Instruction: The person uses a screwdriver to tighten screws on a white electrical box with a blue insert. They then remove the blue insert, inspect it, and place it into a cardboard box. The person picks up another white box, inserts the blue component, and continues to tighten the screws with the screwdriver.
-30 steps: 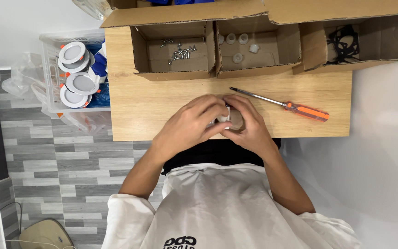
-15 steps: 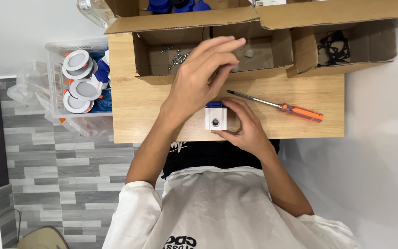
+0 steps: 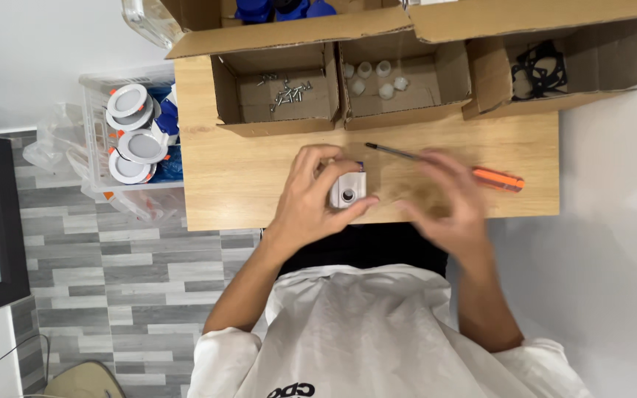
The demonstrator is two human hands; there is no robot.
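A: What does the left hand (image 3: 310, 197) have?

B: Its fingers (image 3: 317, 156) are wrapped around a small white block with a round hole in its face (image 3: 347, 191). The thumb presses along the block's near edge, the other fingers curl over its far side, and a bit of blue shows just past the fingertips.

A: And the right hand (image 3: 447, 200)?

B: It is blurred. Its fingers are spread loose with nothing in them, a little apart from the block and not touching it.

A: Where is the screwdriver?

B: The screwdriver (image 3: 445, 166) lies on the wooden table (image 3: 245, 184), partly behind the right hand's fingers. Its orange handle sticks out beyond the knuckles, and its dark shaft points towards the left hand's fingertips, ending just beside the block.

A: What lies beyond the fingers?

B: Three open cardboard boxes. The box of screws (image 3: 278, 92) is past the left fingers, the box of small white caps (image 3: 399, 81) sits between both hands' reach, and the box with black parts (image 3: 554, 70) is past the right hand. Off the left hand's outer side stands a clear bin of round white lamps (image 3: 133, 133).
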